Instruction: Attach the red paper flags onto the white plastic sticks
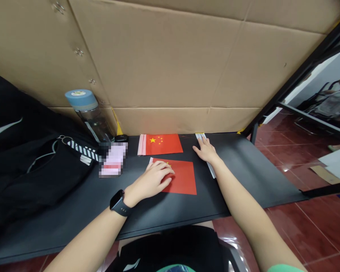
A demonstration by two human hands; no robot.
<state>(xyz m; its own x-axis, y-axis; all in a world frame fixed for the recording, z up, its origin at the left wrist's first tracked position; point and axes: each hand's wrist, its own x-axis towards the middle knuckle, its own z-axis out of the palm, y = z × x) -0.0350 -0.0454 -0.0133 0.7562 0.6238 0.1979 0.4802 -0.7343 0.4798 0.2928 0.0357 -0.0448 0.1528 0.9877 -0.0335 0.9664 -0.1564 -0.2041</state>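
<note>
Red flag (183,177) under flat left hand (151,179), open right hand (205,150) touching white sticks (200,135).

The head camera looks forward and down on the left hand (151,179) and right hand (205,150), facing a tan cardboard wall (158,64).

Seen from my station: a red flag (161,144) with five yellow stars; a second red flag (185,177); a black tabletop (238,177); tan cardboard (158,64); a blue bottle cap (81,99); black-and-white striped strap (81,150); dark red floor tiles (308,226).
</note>
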